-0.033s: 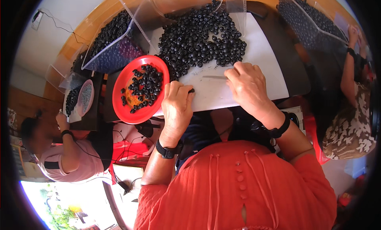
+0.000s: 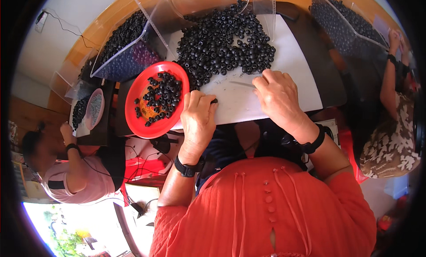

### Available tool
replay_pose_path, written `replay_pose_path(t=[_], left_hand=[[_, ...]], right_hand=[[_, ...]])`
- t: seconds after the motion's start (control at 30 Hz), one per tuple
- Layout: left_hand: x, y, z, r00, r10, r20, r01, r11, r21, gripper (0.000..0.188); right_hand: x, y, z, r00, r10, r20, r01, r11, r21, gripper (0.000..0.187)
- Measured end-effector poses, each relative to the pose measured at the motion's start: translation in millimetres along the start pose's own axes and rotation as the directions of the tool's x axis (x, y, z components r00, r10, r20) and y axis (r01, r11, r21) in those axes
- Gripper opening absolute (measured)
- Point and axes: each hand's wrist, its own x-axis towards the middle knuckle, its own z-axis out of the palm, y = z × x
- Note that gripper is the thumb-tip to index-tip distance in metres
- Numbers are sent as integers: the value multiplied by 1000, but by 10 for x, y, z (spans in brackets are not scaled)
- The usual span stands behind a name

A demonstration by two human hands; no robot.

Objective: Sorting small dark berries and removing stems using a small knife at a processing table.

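We see the left hand (image 2: 198,113) on the white board (image 2: 293,79), fingers curled, pinching one black bead (image 2: 214,100) at its fingertips. The right hand (image 2: 277,95) rests nearby, closed around a thin blade (image 2: 242,84). The bead pile (image 2: 224,44) lies just beyond both hands; the red plate (image 2: 137,119) sits left.

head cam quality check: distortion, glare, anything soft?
Head view: heavy fisheye, black vignette ring, white board edges bowing. Glare on the clear bins and overexposed lower-left corner. Centre sharp: black beads, red plate, both hands crisp.
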Motion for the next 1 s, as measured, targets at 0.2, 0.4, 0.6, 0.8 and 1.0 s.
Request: replay_pose_path(t=[0.2,0.4,0.6,0.8,1.0], left_hand=[[-68,9,9,1000,-24,-17,23,998,-50,18],[-76,68,-19,1000,2,-25,-3,1000,-23,18],[-49,82,2,1000,-19,-9,19,999,26,19],[-29,93,-13,1000,-23,11,22,999,31,19],[-7,95,14,1000,13,13,-14,997,74,19]], right_hand=[[155,-165,61,997,-76,-7,76,982,175,10],[241,-282,180,973,-145,178,103,969,223,16],[241,-276,275,994,-46,103,34,992,118,10],[206,-56,274,999,-21,-46,20,999,-27,9],[201,132,238,999,-5,-50,0,995,-99,8]])
